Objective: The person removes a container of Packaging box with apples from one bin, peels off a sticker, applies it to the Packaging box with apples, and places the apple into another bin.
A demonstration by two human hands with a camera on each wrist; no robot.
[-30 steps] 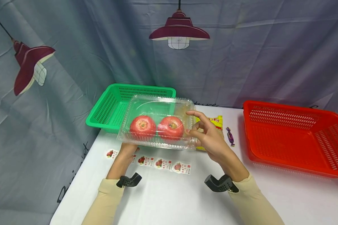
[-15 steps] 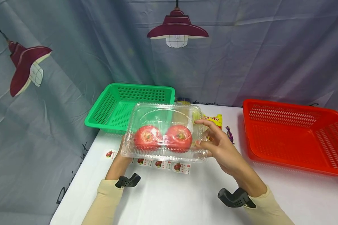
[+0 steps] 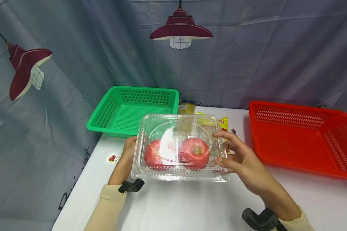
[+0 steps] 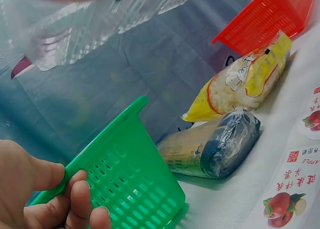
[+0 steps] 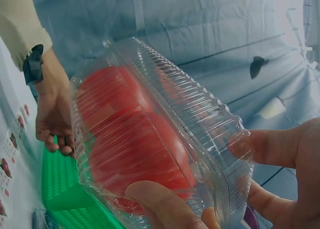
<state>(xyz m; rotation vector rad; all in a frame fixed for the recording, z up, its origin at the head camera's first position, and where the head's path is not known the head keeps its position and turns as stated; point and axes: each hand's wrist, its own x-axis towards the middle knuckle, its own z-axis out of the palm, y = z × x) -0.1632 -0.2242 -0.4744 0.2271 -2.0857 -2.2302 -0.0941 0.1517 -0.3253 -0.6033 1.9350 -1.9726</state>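
Note:
My right hand (image 3: 243, 160) grips the right end of a clear plastic clamshell box (image 3: 179, 175), held above the table. Two red apples (image 3: 194, 152) lie side by side inside it. In the right wrist view, the thumb (image 5: 162, 204) presses one side of the box and the fingers spread along the other. My left hand (image 4: 50, 194) pinches the rim of a green basket (image 4: 130, 174), thumb on top and fingers curled beneath. In the head view the box partly covers this left hand.
A red basket (image 3: 295, 138) stands at the right. A yellow plastic bag of pale food (image 4: 245, 79) and a wrapped package with a dark blue end (image 4: 210, 144) lie beside the green basket. Apple stickers (image 4: 285, 209) lie on the white table. A small purple candy (image 3: 233, 131) shows behind the box.
My right hand has carried the box of apples toward me and to the right, away from over the green basket. My left hand has stayed near the basket's front edge.

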